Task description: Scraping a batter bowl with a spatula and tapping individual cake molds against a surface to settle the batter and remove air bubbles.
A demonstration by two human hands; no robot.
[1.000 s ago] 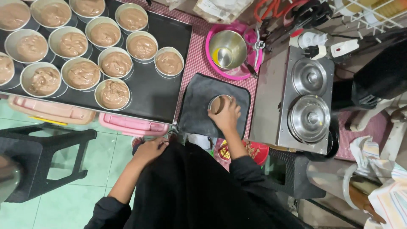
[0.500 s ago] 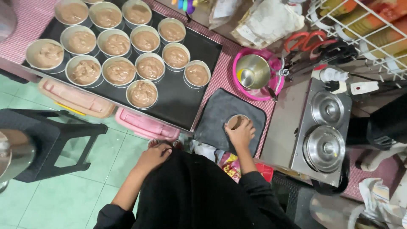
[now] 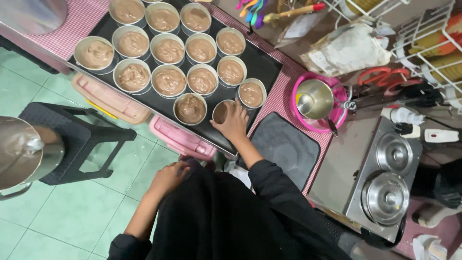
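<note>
Now right hand (image 3: 234, 123) curled over a batter-filled tin (image 3: 222, 111), on black tray (image 3: 262, 65), left hand (image 3: 168, 175) loosely closed.

filled tins (image 3: 168, 51): 14 | black tray (image 3: 262, 65): 1 | lidded pots (image 3: 385, 198): 2 | stool (image 3: 72, 139): 1

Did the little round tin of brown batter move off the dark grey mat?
Yes. The small round batter tin under the right hand went from the dark grey mat leftward onto the black baking tray.
</note>
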